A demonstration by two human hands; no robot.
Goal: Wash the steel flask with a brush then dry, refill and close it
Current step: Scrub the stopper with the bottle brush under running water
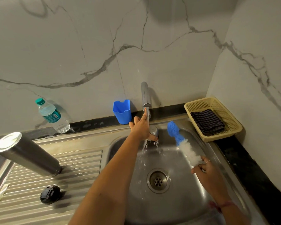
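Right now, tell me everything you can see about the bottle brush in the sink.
The bottle brush has a fluffy blue tip and white bristles below it. It lies slanted along the right inner wall of the steel sink, blue end up toward the back rim, near the beige basket. The right hand grips its lower end, hiding the handle. It sits clear of the running water.

At the left of your frame a plastic water bottle (52, 116) with a green cap stands against the marble wall. At centre you see a blue cup (122, 112). At right, a cream basket (217, 103) holds a dark checked cloth (207, 121).
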